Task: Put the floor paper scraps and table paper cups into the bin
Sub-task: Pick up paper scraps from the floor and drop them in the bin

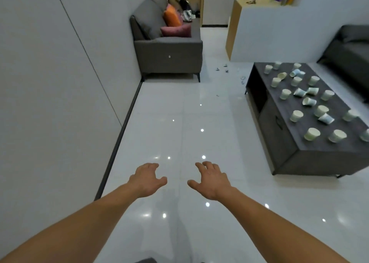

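Both forearms reach forward, bare, low over the glossy floor [179, 112]. Left hand [146, 179] and right hand [212, 179]: palms down, side by side, fingers spread and loosely curled, thumbs pointing inward. Neither holds or touches anything.

Nearest task items: paper cups [312, 133] on the dark coffee table [283, 142]. They lie ahead and to the right, well apart from both hands, with the right hand the nearer one. The table's long axis runs near to far. Its near end carries two standing cups, closest to my right hand. Most cups stand, spread over the whole top. Several near the middle and far end lie tipped, their axes pointing various ways. Whether the standing ones sit mouth-up or mouth-down, I cannot tell, and no contents are visible.

Farther on: paper scraps [226, 67] on the floor, past the table's far left corner, between it and the grey sofa [169, 56]. A few smaller bits [218, 95] lie nearer. All are far ahead, slightly right of both hands. Their shapes are too small to read.

Bin: not in view.

Judgement: nothing is collected yet. A first reach would go right and forward with the right hand to the near cups, but the bin must be found before anything can go in it.
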